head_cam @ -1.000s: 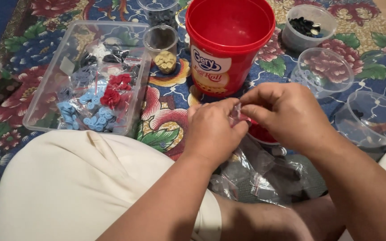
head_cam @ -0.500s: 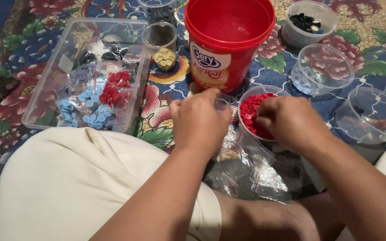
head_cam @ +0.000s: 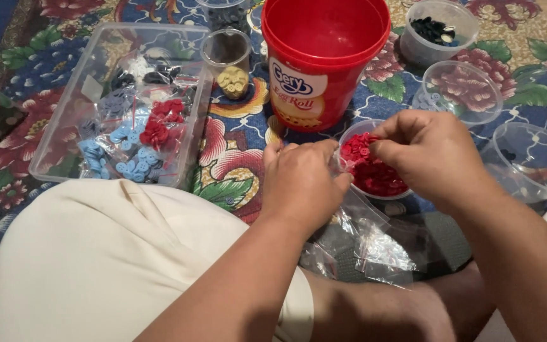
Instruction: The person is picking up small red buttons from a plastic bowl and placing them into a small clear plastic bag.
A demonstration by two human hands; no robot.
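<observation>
The small round tub of red buttons [head_cam: 375,174] sits on the patterned floor cloth [head_cam: 235,158] just in front of the red bucket [head_cam: 324,60], and both hands work right at its rim. The right hand [head_cam: 435,158] hovers over the tub with fingers pinched together, apparently on a button or the lip of a little clear bag; what exactly is pinched is too small to tell. The left hand [head_cam: 302,183] is curled narrow at the tub's left edge and seems to hold that same clear bag, though the grip is hidden behind the knuckles. The step in hand looks like moving red buttons between tub and bag. The next move would call for a steady pinch and keeping the bag mouth over the tub so nothing spills.

Loose clear bags [head_cam: 375,244] lie below the hands. To the left stands a clear tray [head_cam: 58,126] of bagged blue and red buttons; empty clear tubs [head_cam: 530,158] sit to the right.
</observation>
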